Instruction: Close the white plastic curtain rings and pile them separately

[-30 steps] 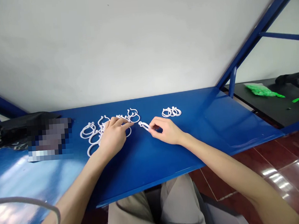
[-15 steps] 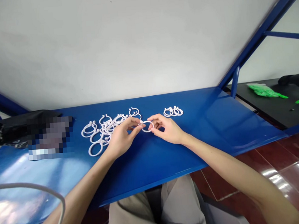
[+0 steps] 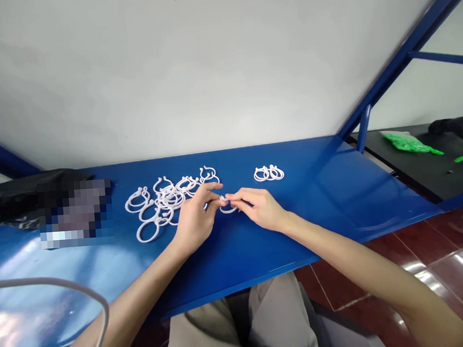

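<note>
Both my hands meet over the middle of a blue table [image 3: 320,199]. My left hand [image 3: 195,218] and my right hand [image 3: 258,208] each pinch the same white plastic ring [image 3: 226,207] by its ends, fingertips touching. A loose pile of several open white rings [image 3: 160,202] lies just left of my left hand. A small neat group of closed white rings [image 3: 269,173] sits behind my right hand, further back on the table.
A black bag [image 3: 15,196] lies at the table's left end beside a blurred patch. A grey cable [image 3: 57,286] crosses the lower left. At the right, a black table [image 3: 425,168] holds a green bag [image 3: 407,141]. A blue frame post [image 3: 401,56] rises at right.
My left hand left the pile and came to the ring that my right hand held. Both hands now pinch it together and have drawn slightly toward me.
</note>
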{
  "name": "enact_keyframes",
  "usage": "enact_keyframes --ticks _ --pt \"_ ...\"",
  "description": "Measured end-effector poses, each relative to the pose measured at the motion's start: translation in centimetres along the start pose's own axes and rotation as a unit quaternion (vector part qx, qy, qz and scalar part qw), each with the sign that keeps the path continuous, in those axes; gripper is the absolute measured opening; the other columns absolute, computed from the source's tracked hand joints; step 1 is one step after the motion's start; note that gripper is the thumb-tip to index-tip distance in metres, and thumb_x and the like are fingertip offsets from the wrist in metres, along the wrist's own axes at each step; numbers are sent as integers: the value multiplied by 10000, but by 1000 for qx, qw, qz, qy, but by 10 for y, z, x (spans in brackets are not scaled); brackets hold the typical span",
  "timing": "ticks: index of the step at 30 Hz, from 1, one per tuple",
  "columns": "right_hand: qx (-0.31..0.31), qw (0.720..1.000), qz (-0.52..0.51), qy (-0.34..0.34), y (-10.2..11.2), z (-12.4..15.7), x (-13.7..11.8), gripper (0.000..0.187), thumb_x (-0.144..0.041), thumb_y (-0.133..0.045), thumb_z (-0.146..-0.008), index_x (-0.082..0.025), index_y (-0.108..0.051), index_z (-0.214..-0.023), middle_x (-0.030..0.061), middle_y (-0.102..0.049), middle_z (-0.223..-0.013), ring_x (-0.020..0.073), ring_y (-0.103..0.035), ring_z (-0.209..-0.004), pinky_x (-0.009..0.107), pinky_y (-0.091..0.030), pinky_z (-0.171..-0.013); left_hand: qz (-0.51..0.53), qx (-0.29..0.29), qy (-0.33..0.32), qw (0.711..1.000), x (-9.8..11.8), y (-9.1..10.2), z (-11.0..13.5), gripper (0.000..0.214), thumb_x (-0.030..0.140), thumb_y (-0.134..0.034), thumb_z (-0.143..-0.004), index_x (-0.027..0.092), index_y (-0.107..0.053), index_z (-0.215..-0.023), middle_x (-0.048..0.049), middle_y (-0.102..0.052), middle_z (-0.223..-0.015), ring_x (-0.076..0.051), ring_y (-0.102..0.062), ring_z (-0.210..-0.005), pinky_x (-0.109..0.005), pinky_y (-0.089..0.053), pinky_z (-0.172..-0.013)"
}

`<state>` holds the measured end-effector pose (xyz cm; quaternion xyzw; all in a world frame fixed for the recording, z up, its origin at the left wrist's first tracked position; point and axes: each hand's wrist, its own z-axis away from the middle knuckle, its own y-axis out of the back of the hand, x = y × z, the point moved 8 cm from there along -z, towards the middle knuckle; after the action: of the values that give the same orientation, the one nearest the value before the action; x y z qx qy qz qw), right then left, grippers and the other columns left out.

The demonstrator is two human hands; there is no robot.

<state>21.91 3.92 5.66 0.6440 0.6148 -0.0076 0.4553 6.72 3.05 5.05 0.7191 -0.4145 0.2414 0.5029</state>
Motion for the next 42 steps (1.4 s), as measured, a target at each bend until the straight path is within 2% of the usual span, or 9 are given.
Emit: enact_keyframes --ticks 5,14,17,22,26,30,33,38,42 --pt "-21 998 49 22 -5 2 0 179 -218 -543 -1042 -212 -716 -1084 51 -780 -1000 185 -747 -912 325 -616 -819 -18 -29 -23 999 0 -9 2 250 201 -529 -924 247 -604 -1158 28 -786 -847 -158 -752 -807 -263 -555 -763" --pt "10 996 92 -11 4 -5 9 187 -235 -535 -1037 -219 -712 -1096 57 -743 -1049 177 -713 -916 314 -584 -814 -124 -18 -113 986 3 3 -4 279 388 -548 -1004 223 -610 -1221 -56 -757 -1049 -211 -703 -950 -348 -570 -847" --pt "66 986 142 -60 29 -7 28 183 -248 -563 -1013 -208 -734 -1063 71 -698 -1046 171 -679 -837 307 -562 -737 -215 -22 -148 965 -5 3 -8 301 403 -494 -1024 196 -666 -1159 -104 -741 -1111 -273 -645 -1065 -434 -546 -939" --pt "149 939 239 -198 90 -2 73 177 -212 -597 -954 -210 -745 -1051 55 -675 -1005 168 -637 -758 334 -538 -762 -333 -43 -169 927 -24 -7 -9 445 411 -470 -1026 142 -633 -1339 -154 -650 -1396 -386 -508 -1314 -579 -416 -1117" --pt "166 897 292 -288 119 9 96 184 -174 -622 -895 -211 -711 -1051 35 -687 -957 178 -634 -773 337 -516 -793 -349 -65 -177 918 -24 -14 -6 396 372 -463 -1029 162 -673 -1290 -133 -714 -1280 -376 -543 -1250 -573 -440 -1072" --pt "134 882 298 -339 117 15 108 100 -200 -626 -892 -219 -698 -958 34 -706 -983 180 -649 -814 319 -498 -777 -307 -79 -209 925 -9 -13 -4 281 315 -492 -1021 201 -726 -1126 -92 -761 -1084 -305 -604 -1061 -498 -502 -968" --pt "110 881 297 -351 110 15 111 97 -209 -623 -896 -221 -701 -951 29 -713 -970 177 -650 -816 312 -488 -767 -287 -80 -221 928 -3 -12 -3 247 304 -510 -1016 205 -722 -1096 -87 -753 -1074 -283 -600 -1035 -476 -512 -952" --pt "110 883 299 -344 109 14 109 136 -230 -612 -905 -221 -708 -1000 33 -715 -968 188 -646 -830 322 -484 -774 -323 -61 -200 923 -12 -11 -3 239 332 -557 -988 186 -723 -1080 -126 -711 -1157 -325 -564 -1104 -519 -509 -961" --pt "138 892 304 -304 110 10 97 139 -255 -581 -933 -216 -702 -987 49 -706 -965 216 -633 -894 349 -493 -812 -330 -63 -204 919 -14 -13 -3 224 262 -514 -1002 185 -721 -969 -116 -717 -1084 -308 -566 -1056 -494 -508 -933"
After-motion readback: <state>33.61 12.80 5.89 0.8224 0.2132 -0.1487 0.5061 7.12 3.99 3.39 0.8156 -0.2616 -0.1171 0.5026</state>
